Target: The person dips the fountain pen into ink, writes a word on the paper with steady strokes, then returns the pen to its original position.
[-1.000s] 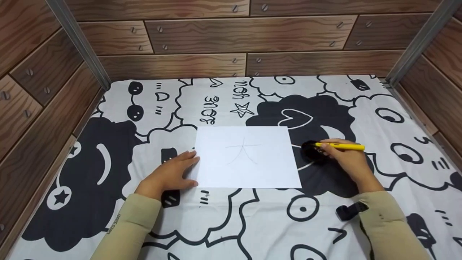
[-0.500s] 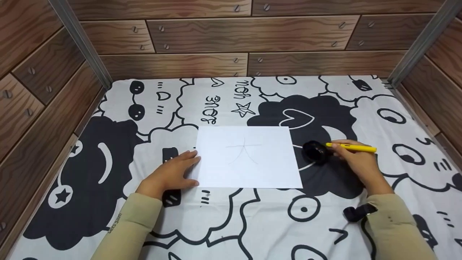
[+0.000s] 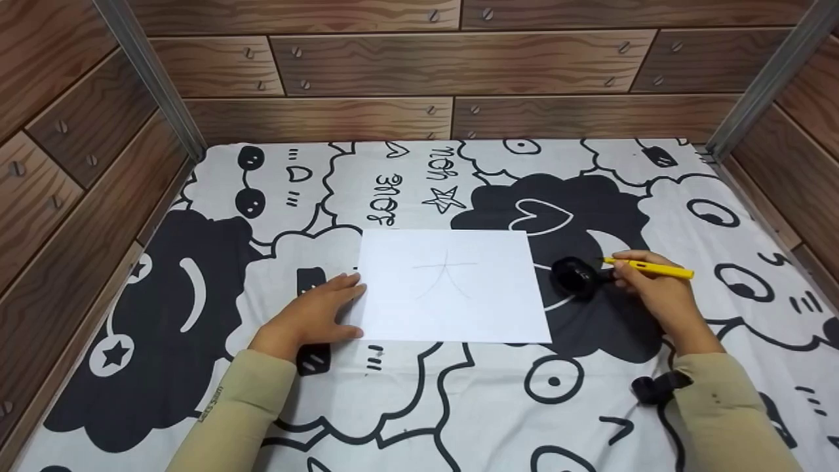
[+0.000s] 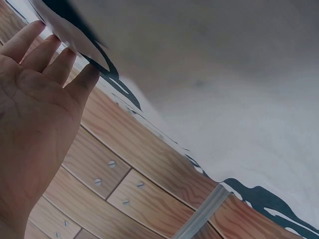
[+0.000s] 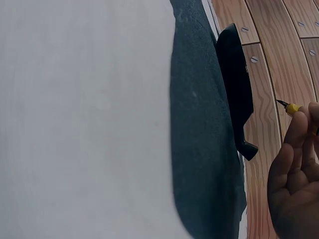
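Note:
A white sheet of paper (image 3: 498,301) lies on the cloth, with thin pencil-grey strokes forming a 大-like character on it. My left hand (image 3: 318,314) rests at its left edge, fingers spread, fingertips and thumb on the border. To the right of the sheet my right hand (image 3: 662,298) pinches a yellow pen (image 3: 662,269) between thumb and fingers. The pen's dark, pointed tip faces left; the right wrist view shows that tip (image 5: 282,103) too. Just left of this hand sits a glossy black rounded object (image 3: 575,276) with a short narrow stem (image 5: 247,149).
A black-and-white cartoon cloth (image 3: 393,406) covers the table. Wood-plank patterned walls (image 3: 452,65) enclose it at the back and both sides, with grey metal posts (image 3: 154,78) at the corners. A black strap device (image 3: 659,387) is on the right wrist.
My right hand has moved to the right with the pen, so the pen's tip no longer overlaps the black object. My left hand stays at the paper's edge.

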A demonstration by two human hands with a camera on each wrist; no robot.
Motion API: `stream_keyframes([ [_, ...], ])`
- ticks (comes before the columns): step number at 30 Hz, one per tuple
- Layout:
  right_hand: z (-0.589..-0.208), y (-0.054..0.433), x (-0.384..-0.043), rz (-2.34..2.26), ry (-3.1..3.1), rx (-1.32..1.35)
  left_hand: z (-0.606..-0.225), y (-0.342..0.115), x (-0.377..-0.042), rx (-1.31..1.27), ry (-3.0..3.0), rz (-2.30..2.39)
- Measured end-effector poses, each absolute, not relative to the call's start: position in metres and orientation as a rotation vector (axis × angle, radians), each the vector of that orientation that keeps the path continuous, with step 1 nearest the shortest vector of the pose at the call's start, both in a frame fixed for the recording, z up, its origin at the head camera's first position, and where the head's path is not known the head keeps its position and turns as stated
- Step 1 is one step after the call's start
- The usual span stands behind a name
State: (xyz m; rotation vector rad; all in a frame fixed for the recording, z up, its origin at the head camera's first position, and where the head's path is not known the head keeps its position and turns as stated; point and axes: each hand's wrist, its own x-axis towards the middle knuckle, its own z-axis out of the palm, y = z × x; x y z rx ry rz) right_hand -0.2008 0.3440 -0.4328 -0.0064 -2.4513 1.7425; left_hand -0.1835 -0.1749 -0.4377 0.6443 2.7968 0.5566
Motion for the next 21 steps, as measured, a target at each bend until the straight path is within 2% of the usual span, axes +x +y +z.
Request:
stream_keyframes([
  [11, -0.4329, 0.3457, -0.1989, 1.668, -2.476, 0.183, -0.4391, -0.1749, -0.1842, 0.643, 2.807, 0.549],
  [21, -0.4302, 0.3515, -0.1953, 1.817, -2.402, 0.414, -0.4405, -0.1747, -0.1853, 0.646, 2.808, 0.534],
])
